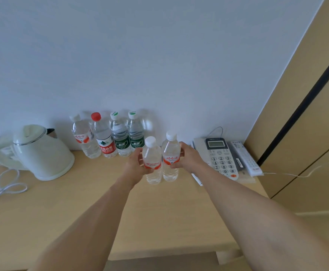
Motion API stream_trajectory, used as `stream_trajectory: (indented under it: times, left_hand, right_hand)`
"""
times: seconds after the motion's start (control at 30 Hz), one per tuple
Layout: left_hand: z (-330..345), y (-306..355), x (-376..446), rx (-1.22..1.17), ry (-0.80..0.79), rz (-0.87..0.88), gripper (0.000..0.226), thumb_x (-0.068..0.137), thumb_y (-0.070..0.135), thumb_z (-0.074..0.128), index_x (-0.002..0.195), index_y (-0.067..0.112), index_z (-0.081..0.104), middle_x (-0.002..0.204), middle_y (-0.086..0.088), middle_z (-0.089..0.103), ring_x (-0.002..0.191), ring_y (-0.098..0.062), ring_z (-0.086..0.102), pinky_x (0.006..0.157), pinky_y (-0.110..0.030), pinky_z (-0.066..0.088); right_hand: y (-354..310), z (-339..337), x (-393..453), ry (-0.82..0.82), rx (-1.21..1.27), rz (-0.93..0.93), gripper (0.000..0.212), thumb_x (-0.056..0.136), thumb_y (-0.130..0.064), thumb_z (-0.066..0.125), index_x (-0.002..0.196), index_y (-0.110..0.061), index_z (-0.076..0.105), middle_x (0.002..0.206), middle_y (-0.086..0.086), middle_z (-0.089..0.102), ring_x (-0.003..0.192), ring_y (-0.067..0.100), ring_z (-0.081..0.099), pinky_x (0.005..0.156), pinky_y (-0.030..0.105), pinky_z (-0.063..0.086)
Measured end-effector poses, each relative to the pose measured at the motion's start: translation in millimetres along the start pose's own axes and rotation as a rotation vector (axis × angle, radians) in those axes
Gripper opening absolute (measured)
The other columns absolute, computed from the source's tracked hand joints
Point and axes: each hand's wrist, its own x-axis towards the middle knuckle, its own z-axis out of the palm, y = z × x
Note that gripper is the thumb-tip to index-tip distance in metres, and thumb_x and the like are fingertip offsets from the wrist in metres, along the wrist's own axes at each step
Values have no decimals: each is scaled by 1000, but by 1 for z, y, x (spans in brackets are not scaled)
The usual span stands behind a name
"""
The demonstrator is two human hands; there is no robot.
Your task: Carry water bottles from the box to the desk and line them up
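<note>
My left hand (135, 164) grips a clear water bottle (152, 163) with a white cap and red label. My right hand (187, 156) grips a second such bottle (170, 159), touching the first on its right. Both stand upright over the light wooden desk (81, 202); whether their bases touch it I cannot tell. Behind them, against the white wall, several bottles stand in a row: a white-capped one (85, 137), a red-capped one (104, 138) and two with green labels (120, 137) (136, 133). The box is out of view.
A white electric kettle (42, 153) with its coiled cord (7, 186) stands at the left of the desk. On the right lie a desk telephone (221, 157) and a remote control (245, 158). A beige cabinet (306, 114) borders the right side.
</note>
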Motion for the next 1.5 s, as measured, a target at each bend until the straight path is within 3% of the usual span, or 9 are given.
stream_trajectory:
  times: [0.13,0.27,0.37,0.57,0.73,0.87,1.03,1.2,1.5]
  left_hand:
    - [1,2,18,77,-18,1,71,71,-9,82,123,27,50,111,16,62,97,10,57,72,-13,44]
    - [-1,1,28,120,-26,-12,74,70,-4,85,129,25,50,120,6,64,110,-12,62,93,-34,51]
    - [-3,1,30,152,-40,-13,77,70,0,87,132,24,48,126,1,64,115,-17,62,98,-41,52]
    - [-8,13,22,301,-71,34,84,72,14,89,140,27,42,129,5,58,121,-19,58,96,-38,51]
    - [-32,59,17,568,96,301,72,75,38,85,139,35,51,106,12,63,88,-3,61,71,-19,46]
    - [-35,95,19,707,96,390,49,79,39,83,124,30,66,94,14,63,79,-5,60,72,-26,50]
    - [-25,111,22,942,7,457,50,79,37,82,126,32,65,111,8,65,102,-14,62,83,-39,55]
    - [-14,113,32,1070,-33,504,33,85,19,78,118,19,70,111,0,67,104,-21,63,86,-33,51]
    - [-15,122,76,1117,-25,443,37,83,12,79,119,15,70,116,-7,69,108,-28,64,93,-38,52]
  right_hand:
    - [1,0,10,45,-94,-2,65,62,-6,90,118,-14,58,106,-4,69,105,17,66,93,34,51]
    - [5,3,13,80,-130,-7,64,65,-8,88,121,-15,57,102,-8,65,106,17,65,95,36,51]
    - [6,3,15,74,-126,-13,67,65,-8,88,124,-13,56,110,-3,68,109,19,65,98,39,51]
    - [2,1,12,46,-69,-19,76,68,-14,89,132,-22,50,118,-6,64,114,15,61,98,33,49]
    - [-17,-20,15,79,-77,-111,67,66,-21,90,121,-36,54,114,-12,63,103,4,61,73,10,41]
    - [-24,-25,17,96,-166,-147,52,67,-26,89,111,-29,61,107,-13,65,99,3,62,69,7,39]
    - [-24,-25,15,106,-182,-174,50,68,-27,89,107,-31,59,105,-15,67,98,3,63,68,9,38]
    - [-25,-25,13,102,-167,-187,49,70,-24,89,110,-27,60,106,-11,66,99,8,63,71,9,39]
    - [-26,-25,8,93,-145,-190,47,72,-22,86,111,-24,60,108,-12,65,101,8,60,71,12,38]
